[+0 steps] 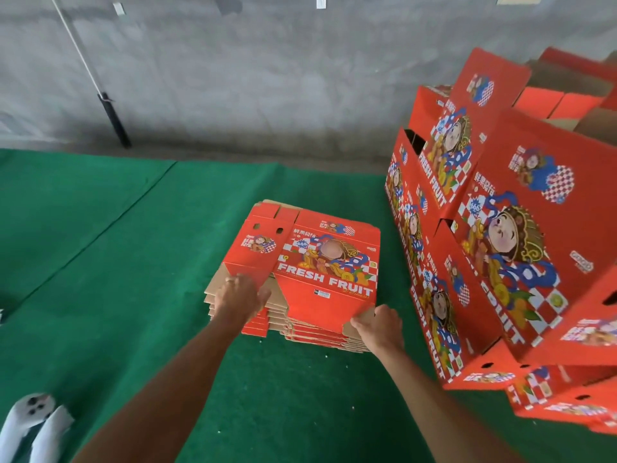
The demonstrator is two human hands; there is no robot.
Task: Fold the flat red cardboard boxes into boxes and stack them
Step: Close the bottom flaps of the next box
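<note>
A pile of flat red cardboard boxes (293, 332) printed "FRESH FRUIT" lies on the green carpet in the middle. The top flat box (320, 259) is lifted at its near edge. My left hand (238, 297) grips its near left edge, fingers curled under the cardboard. At the near right corner, my right hand (377, 325) pinches a brown flap of the same box. To the right stands a tall stack of folded red boxes (494, 248), some with open tops.
Green carpet (100, 262) covers the floor up to a grey concrete wall (267, 78). A black-handled pole (113, 118) leans on the wall at the left. A white object (33, 426) sits at the bottom left corner.
</note>
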